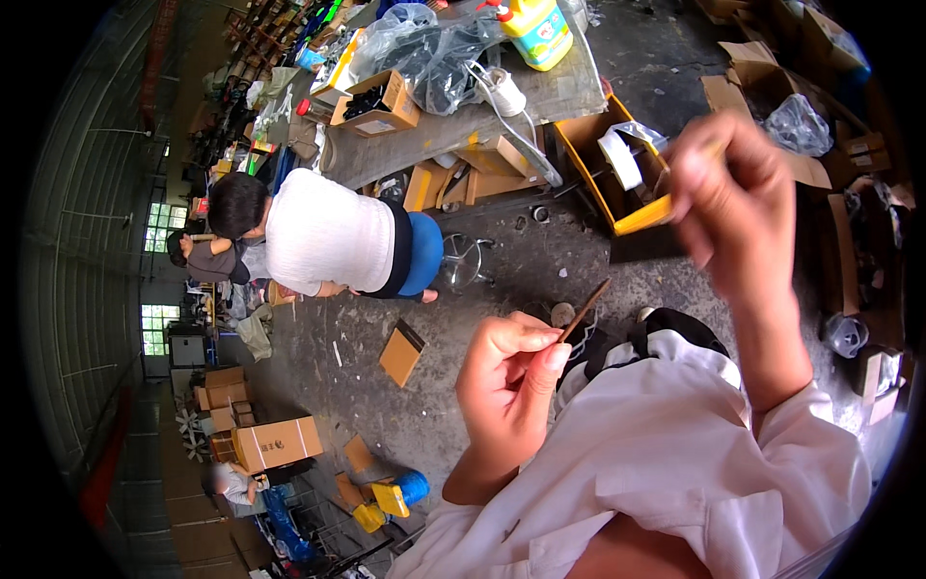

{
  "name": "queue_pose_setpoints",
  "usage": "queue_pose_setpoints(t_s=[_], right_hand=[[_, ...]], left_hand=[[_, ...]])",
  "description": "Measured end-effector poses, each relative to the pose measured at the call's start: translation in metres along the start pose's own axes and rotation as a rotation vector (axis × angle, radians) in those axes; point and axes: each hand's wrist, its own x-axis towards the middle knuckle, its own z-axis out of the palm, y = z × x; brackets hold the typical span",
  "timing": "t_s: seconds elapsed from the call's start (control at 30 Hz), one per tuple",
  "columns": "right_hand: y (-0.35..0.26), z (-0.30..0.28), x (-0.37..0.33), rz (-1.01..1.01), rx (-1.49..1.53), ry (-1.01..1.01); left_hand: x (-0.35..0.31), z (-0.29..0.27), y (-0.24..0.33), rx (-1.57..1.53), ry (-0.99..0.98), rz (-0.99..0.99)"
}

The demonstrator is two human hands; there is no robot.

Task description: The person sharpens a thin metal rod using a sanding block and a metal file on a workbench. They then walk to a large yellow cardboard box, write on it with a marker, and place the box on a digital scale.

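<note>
Between its thumb and fingers, my left hand [511,386] pinches a thin brown stick [585,311] that tilts up to the right. The stick's material is too small to tell. My right hand [735,198] is raised up and to the right of it, apart from the stick. Motion blurs its fingers, which look curled together in a pinch; what they hold, if anything, cannot be made out. Behind that hand stands a yellow bin [641,220] with a white roll [619,159] inside.
A worktable [376,159] carries plastic bags, an open carton [381,108] and a yellow jug [538,37]. A person in white [333,232] sits on a blue-seated stool [422,253] to the left. Cardboard [401,353] lies on the floor; cartons [278,443] stand lower left.
</note>
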Motion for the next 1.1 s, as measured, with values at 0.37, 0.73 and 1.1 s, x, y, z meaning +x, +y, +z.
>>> queue_pose_setpoints(t_s=[0.37, 0.73, 1.1], right_hand=[[-0.001, 0.015, -0.015, 0.055, 0.206, -0.235], [-0.008, 0.021, -0.027, 0.147, 0.209, -0.235], [-0.003, 0.012, -0.027, 0.121, 0.092, -0.339]], left_hand=[[0.003, 0.007, 0.010, -0.110, -0.038, -0.068], [0.008, 0.016, 0.004, 0.230, 0.070, 0.173], [0.010, -0.002, 0.002, 0.410, 0.005, 0.127]])
